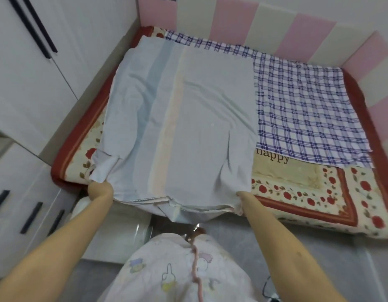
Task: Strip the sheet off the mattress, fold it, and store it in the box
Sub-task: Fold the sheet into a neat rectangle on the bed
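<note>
A pale blue sheet (188,118) with faint blue and pink stripes lies folded over in layers on the left part of the mattress (308,192), which has a red border and a rose print. Its near edge hangs over the mattress's front. My left hand (100,190) grips the sheet's near left corner. At the near right corner my right hand (241,196) grips the sheet, its fingers hidden under the cloth. Both arms reach forward from the bottom of the view.
A blue-and-white checked cloth (308,105) lies on the mattress's right half, under the sheet's edge. Pink and cream padded panels (297,31) line the wall behind. White cabinets (25,83) with dark handles stand on the left. A clear container (143,232) sits on the floor.
</note>
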Available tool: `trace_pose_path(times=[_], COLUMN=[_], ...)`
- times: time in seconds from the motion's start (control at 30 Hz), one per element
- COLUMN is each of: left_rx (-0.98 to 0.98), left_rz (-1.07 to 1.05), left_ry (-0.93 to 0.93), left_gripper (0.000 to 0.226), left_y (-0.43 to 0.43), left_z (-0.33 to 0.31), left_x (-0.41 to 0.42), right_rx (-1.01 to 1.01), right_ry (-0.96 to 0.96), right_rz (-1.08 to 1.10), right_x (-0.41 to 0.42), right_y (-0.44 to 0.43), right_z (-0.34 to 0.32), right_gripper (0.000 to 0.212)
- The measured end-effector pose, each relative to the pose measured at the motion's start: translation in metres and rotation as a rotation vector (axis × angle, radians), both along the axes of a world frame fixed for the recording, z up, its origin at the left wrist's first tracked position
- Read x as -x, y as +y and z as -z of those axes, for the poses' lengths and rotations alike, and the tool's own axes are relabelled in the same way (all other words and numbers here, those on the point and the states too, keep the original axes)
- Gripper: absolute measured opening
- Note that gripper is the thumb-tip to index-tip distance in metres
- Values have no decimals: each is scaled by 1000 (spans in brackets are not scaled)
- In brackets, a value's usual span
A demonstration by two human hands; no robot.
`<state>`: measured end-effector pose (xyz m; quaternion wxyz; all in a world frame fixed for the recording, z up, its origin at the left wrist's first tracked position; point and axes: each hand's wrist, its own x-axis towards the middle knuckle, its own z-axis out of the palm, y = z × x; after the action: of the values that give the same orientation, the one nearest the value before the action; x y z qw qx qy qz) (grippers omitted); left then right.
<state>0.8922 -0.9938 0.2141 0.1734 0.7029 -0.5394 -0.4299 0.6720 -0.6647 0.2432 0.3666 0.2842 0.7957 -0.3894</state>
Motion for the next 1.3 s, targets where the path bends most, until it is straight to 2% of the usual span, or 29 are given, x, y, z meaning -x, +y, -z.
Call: trace_pose_path(times=[0.1, 0.23, 0.37, 0.5, 0.7, 0.77, 0.83, 1.03, 1.2, 1.3], left_rx=[-23, 21, 130, 264, 365, 407, 433, 710, 800, 764], left_rz=[5, 39, -68, -169, -101, -40, 62, 587, 898, 1018], left_ry=[-5, 50, 156, 313, 472, 495, 508, 333, 199, 121], left_gripper=[37, 40, 40, 41, 49, 39, 13, 27, 13, 27], left_y=[26, 53, 69, 85, 98, 98, 104, 114, 126, 129], left_z=[-6, -19, -30, -48, -81, -96, -109, -123, -126, -126], left_x=[17, 54, 91, 126, 158, 166, 173, 181, 186, 188], right_rx=[-25, 29, -5, 104, 362, 455, 527, 742, 818, 779], right_ry=[77, 279, 415, 586, 803, 861, 891, 843, 720, 693], right_rz=[177, 238, 393, 275, -116, -232, -309, -446, -419, -388], right_x=[0, 22, 44, 62, 42, 32, 25, 18, 20, 22], right_y=[10, 26, 31, 9, -63, -87, -105, -142, -139, -131], right_z=[6, 8, 7, -8, -45, -59, -73, -103, -100, -96], right_gripper=[56, 45, 46, 39, 15, 16, 12, 6, 16, 16])
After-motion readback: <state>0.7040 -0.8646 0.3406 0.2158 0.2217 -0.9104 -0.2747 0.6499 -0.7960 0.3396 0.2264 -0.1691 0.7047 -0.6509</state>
